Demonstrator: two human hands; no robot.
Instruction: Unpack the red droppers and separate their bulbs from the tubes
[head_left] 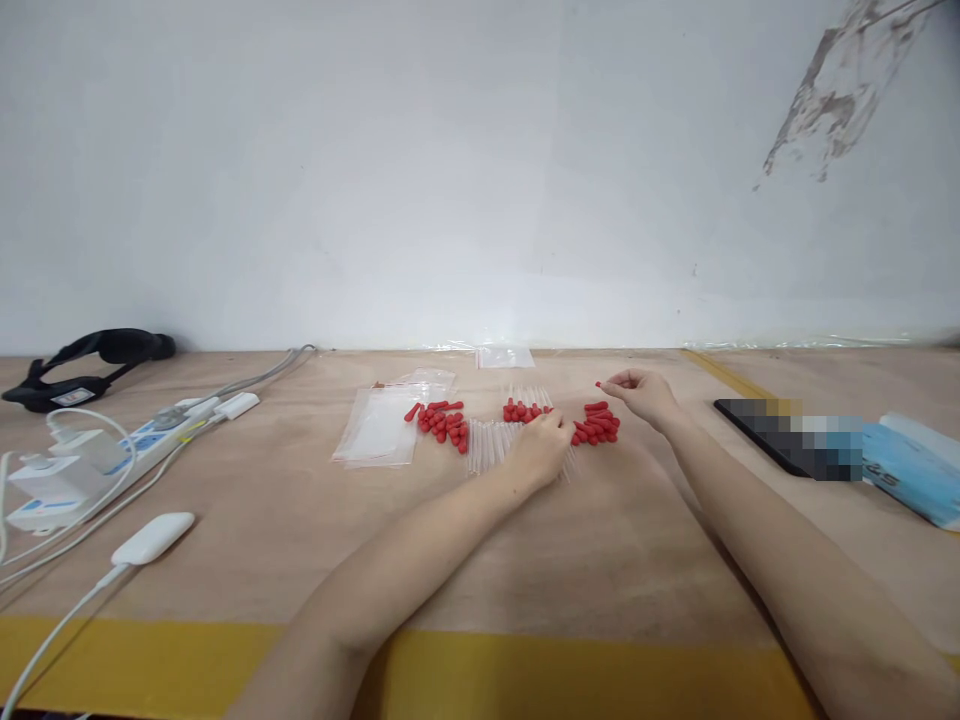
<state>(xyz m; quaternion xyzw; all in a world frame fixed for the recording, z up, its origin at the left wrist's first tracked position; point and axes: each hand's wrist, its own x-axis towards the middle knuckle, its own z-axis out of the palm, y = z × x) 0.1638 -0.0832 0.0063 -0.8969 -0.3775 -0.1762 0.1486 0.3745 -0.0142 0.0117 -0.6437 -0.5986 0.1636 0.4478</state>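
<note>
My right hand [641,393] is raised over the right of the work area, its fingertips pinched on a small red rubber bulb [598,384]. Below it lies a pile of red rubber bulbs [598,425]. My left hand [544,446] reaches over the clear thin tubes [491,446], fingers curled together. What those fingers hold, if anything, is hidden. Just beyond it are several tubes fitted with red bulbs [517,410], their clear ends pointing to the wall. Another heap of loose red bulbs [448,428] sits left of the tubes.
Clear plastic bags [375,428] lie left of the bulbs, and another bag [506,357] rests by the wall. At left are a power strip [161,440], a white charger puck [154,538] with cable, and a black head strap [90,365]. A phone [765,435] and blue packet [911,470] lie right.
</note>
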